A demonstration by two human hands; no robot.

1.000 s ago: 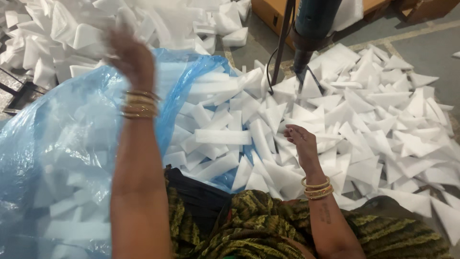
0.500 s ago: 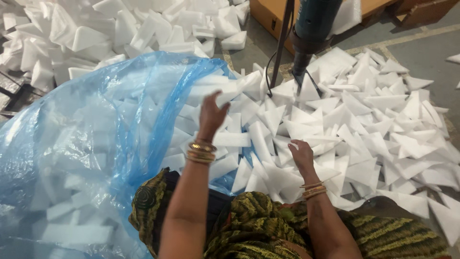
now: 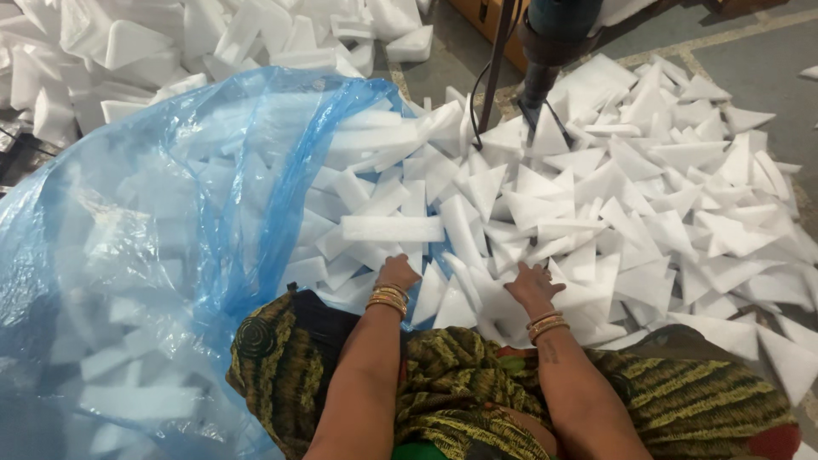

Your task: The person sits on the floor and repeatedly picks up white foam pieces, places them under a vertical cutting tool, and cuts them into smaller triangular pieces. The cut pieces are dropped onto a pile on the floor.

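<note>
A heap of white triangular foam pieces (image 3: 613, 204) covers the floor in front of me. My left hand (image 3: 397, 273) rests palm down on the near edge of the heap, fingers curled onto a foam piece just below a long rectangular foam strip (image 3: 392, 228). My right hand (image 3: 530, 284) lies flat with fingers spread on other foam pieces. Whether either hand grips a piece is hidden by the hands themselves. Both wrists carry gold bangles. A large blue see-through plastic bag (image 3: 128, 255), filled with foam pieces, bulges at my left.
A dark pole with a cable (image 3: 545, 51) stands upright at the far side of the heap. More white foam blocks (image 3: 170, 43) are piled at the far left. Bare grey floor (image 3: 750, 60) shows at the far right. Patterned green and yellow cloth (image 3: 477, 383) covers my lap.
My left hand, raised over the blue bag a second ago, has swung down and right onto the foam heap. My right hand has stayed on the foam pieces, shifting slightly.
</note>
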